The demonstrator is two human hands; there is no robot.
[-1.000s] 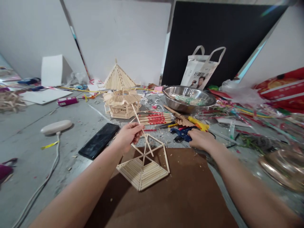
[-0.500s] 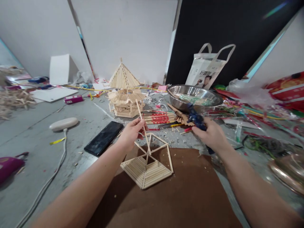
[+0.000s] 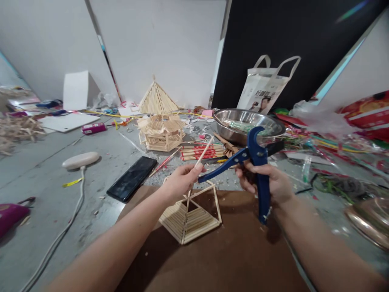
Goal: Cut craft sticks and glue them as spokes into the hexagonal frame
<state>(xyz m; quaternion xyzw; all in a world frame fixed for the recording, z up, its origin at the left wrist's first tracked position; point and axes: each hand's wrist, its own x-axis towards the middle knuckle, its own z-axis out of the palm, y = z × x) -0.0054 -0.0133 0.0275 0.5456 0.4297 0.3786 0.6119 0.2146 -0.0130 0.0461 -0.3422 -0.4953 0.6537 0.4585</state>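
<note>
Between its fingertips my left hand pinches a thin wooden stick, which slants up to the right. My right hand is closed on one handle of a blue pipe cutter; its handles are spread apart and its hooked jaw points up. The other handle's tip comes close to my left fingers; I cannot tell if they touch. Below my left hand a roof-like frame of sticks lies on a brown board. Its near panels are filled with sticks, and my hand hides part of its far side.
A stick-built pavilion model stands behind. Red-wrapped stick bundles lie near a steel bowl. A black phone and a white device with a cable are at left. A white bag leans at the back right.
My right hand has lifted the pipe cutter and turned it upright, its handles now spread. My left hand has moved right, tilting the stick over to the right, away from the frame's centre.
</note>
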